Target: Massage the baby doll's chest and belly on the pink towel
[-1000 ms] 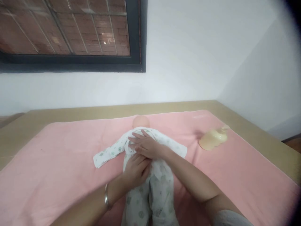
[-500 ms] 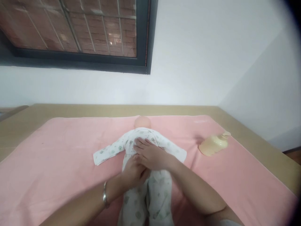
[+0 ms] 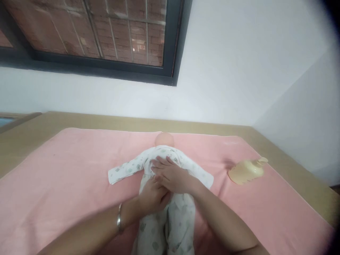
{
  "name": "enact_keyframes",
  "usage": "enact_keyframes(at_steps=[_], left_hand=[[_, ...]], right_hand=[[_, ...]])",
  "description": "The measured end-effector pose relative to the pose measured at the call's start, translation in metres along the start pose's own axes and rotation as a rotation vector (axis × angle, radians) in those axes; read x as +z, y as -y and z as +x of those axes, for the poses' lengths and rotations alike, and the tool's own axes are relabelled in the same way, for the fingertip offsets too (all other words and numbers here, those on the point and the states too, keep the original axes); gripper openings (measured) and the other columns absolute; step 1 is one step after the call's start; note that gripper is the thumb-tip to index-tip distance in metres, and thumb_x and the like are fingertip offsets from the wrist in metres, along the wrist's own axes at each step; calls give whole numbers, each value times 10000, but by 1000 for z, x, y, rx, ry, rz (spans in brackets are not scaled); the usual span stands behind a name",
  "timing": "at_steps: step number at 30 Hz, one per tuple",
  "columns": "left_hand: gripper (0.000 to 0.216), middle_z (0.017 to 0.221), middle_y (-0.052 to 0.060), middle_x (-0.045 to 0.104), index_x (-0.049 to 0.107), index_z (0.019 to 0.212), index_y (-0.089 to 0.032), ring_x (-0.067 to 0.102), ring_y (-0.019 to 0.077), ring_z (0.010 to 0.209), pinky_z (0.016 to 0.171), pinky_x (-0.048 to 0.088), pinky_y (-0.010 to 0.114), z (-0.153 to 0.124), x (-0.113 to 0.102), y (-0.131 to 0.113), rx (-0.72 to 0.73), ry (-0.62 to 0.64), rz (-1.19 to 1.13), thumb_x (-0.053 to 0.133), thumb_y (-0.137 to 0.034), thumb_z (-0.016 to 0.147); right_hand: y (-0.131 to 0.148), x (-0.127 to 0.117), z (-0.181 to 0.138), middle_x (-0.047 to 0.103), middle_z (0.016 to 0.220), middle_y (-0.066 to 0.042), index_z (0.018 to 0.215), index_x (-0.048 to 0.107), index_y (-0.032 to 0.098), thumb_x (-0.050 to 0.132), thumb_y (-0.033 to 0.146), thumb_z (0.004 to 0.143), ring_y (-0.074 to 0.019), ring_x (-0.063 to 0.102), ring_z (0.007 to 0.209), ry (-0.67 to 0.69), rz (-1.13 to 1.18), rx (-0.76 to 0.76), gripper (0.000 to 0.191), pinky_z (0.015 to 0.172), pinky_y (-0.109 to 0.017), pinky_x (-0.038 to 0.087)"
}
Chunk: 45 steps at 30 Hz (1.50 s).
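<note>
A baby doll (image 3: 164,140) lies on its back or front, I cannot tell which, with its head at the far end. It wears a white top (image 3: 159,153) with small prints, sleeves spread to both sides, and matching white trousers (image 3: 180,223). My right hand (image 3: 172,175) rests flat on the torso, fingers spread. Below it, at the waist, my left hand (image 3: 155,194) is closed with curled fingers. Its fingertips touch or lie under the right hand, and what they grip, if anything, is hidden. A silver bangle (image 3: 119,217) circles my left wrist.
A pink sheet (image 3: 79,159) covers most of the wooden table (image 3: 119,120). On its right side lies a pale yellow bottle (image 3: 247,171). Behind stand a white wall (image 3: 225,71) and a dark-framed window (image 3: 170,46).
The view has shifted a little, so the window, doll and bottle appear farther right. Both hands keep nearly the same place on the doll.
</note>
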<state>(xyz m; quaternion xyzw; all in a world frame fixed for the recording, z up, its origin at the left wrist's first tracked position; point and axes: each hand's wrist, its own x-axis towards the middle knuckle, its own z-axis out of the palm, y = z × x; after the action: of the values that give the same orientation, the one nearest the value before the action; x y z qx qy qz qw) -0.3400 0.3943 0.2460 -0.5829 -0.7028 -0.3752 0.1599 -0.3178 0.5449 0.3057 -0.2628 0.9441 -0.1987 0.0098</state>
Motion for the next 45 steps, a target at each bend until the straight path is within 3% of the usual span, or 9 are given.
enact_keyframes(at_steps=[4,10,14,18,26,30,35,40,45], left_hand=[[189,846,97,621,609,818,-138,548,204,840,741,484,357,1,-1,1,20,8,45,426,-98,790],[203,877,103,633,615,869,-137,552,217,871,768,485,379,2,-2,0,56,15,17,444,-78,777],[166,914,118,644,611,852,-137,568,234,884,721,497,374,0,0,1,24,-15,-25,463,-138,776],[199,877,104,644,613,850,-137,573,221,866,741,489,371,-1,1,1,27,-27,33,433,-108,770],[183,867,98,616,589,840,-133,537,215,851,734,472,366,0,-1,0,57,-5,17,441,-73,751],[173,833,100,626,591,869,-143,558,222,838,695,479,363,0,0,-1,41,-34,-40,446,-127,776],[212,875,94,638,607,869,-146,570,227,864,750,482,386,-1,0,-1,-8,-31,27,426,-98,770],[206,845,98,618,610,857,-154,571,215,886,787,495,372,0,-4,-2,29,-12,55,420,-110,790],[192,851,90,632,604,841,-156,581,200,853,763,505,348,1,-7,-7,31,-65,35,427,-105,785]], right_hand=[[-22,3,25,204,1514,-5,1413,381,210,136,344,1005,-197,51,1415,-12,-65,81,494,1146,-483,26],[-5,7,8,115,1500,-219,1442,232,-28,214,507,966,-317,68,1402,-67,-119,385,716,1121,-495,170],[17,3,-13,222,1498,-133,1430,337,96,181,473,982,-259,131,1401,-8,-49,206,607,1095,-440,263],[-2,2,7,232,1506,-27,1388,423,211,146,350,1004,-193,76,1412,46,-21,23,494,1148,-448,65],[-14,11,13,87,1510,-200,1457,209,-6,180,501,971,-296,30,1408,-64,-124,402,703,1135,-477,102],[13,9,-9,167,1517,-113,1446,312,107,165,517,970,-268,53,1411,-11,-40,275,645,1115,-449,216],[-1,3,12,183,1518,45,1374,440,287,96,384,1002,-192,-6,1416,61,47,77,516,1147,-472,6],[-19,9,28,74,1534,-67,1475,247,156,127,421,991,-232,-22,1414,-12,-61,246,564,1141,-487,31],[9,17,0,88,1513,-180,1461,242,37,193,512,963,-329,28,1401,-30,-95,397,690,1106,-513,199]])
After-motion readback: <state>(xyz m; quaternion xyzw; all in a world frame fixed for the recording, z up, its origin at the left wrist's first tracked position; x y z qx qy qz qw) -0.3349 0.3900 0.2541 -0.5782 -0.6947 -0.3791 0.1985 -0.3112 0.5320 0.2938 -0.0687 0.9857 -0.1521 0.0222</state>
